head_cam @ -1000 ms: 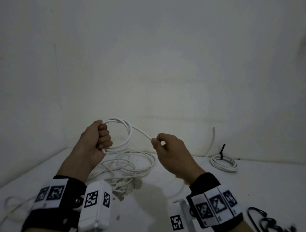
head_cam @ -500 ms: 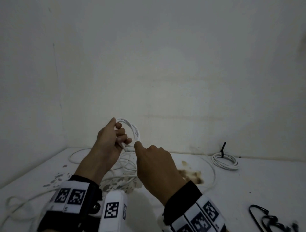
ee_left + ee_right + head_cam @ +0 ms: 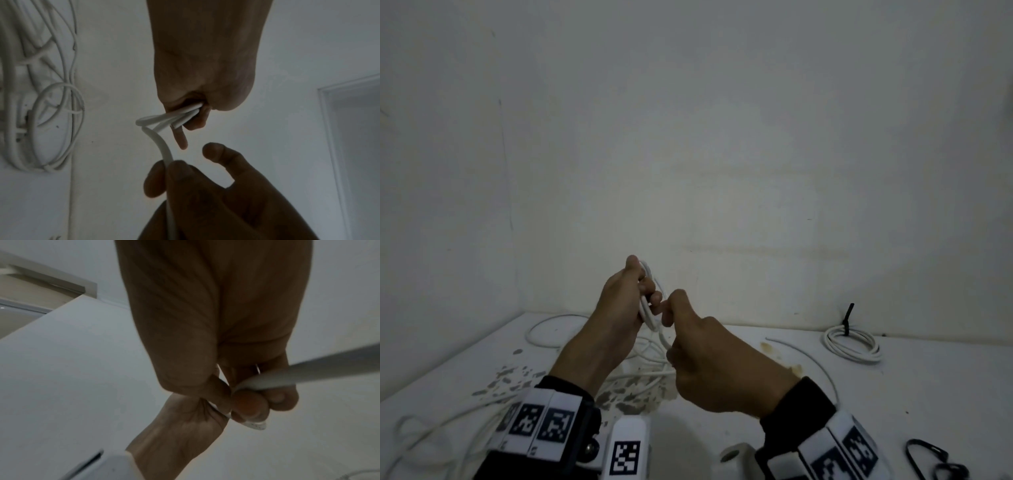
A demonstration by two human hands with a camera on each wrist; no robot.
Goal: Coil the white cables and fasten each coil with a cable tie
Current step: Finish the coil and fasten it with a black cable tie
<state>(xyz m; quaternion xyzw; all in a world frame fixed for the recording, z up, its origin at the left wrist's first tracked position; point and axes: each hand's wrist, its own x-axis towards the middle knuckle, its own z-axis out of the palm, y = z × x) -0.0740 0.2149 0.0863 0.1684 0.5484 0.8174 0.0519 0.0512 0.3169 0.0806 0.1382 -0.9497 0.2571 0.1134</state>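
1. Step in hand, as judged: the coiling of a white cable (image 3: 650, 308), mid-wind; no tie on it yet.
2. Left hand (image 3: 619, 301), just left of frame centre in the head view, had its fingers curled round the gathered loops, held above the table (image 3: 893, 394).
3. Right hand (image 3: 709, 363) touched the left from the lower right, fingers pinching the free run of cable (image 3: 162, 146).
4. Coil stood near upright, long axis roughly vertical; the slack trailed down to the loose pile (image 3: 647, 363) below the hands.
5. Next move likely calls for laying this loop under the left fingers, then drawing more slack.
6. A finished coil (image 3: 852, 344) with a black tie (image 3: 846, 320) lay at right; spare black ties (image 3: 931, 460) at lower right.
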